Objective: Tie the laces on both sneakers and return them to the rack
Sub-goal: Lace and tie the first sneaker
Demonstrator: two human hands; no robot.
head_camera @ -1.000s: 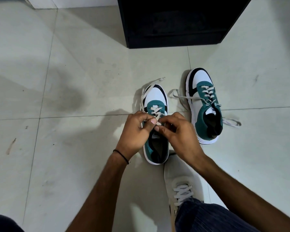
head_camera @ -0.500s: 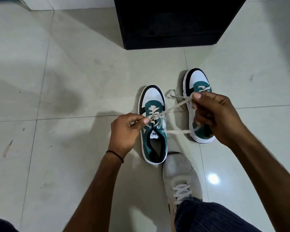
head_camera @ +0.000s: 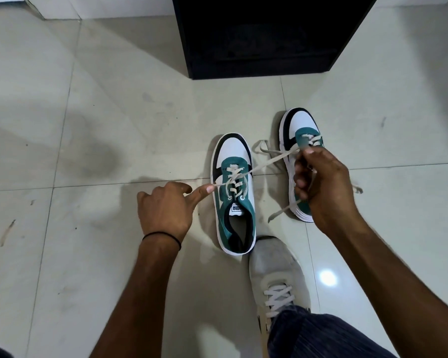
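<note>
The left hand (head_camera: 166,210) sits low beside the near sneaker (head_camera: 233,200), its forefinger stretched out and its thumb hidden behind it, apparently pinching 1 short lace end at the shoe's edge — the other fingers loosely curled. That sneaker stands on the tile floor (head_camera: 88,125), toe toward the dark rack (head_camera: 267,34). From its eyelets the other lace end (head_camera: 274,161) runs taut up to the right hand (head_camera: 321,182), fingers closed around it, raised in front of the second sneaker (head_camera: 299,140), whose laces trail loose. The risk — pulling unevenly could slip the short left end free or tip the light shoe, and the crossing would loosen.
</note>
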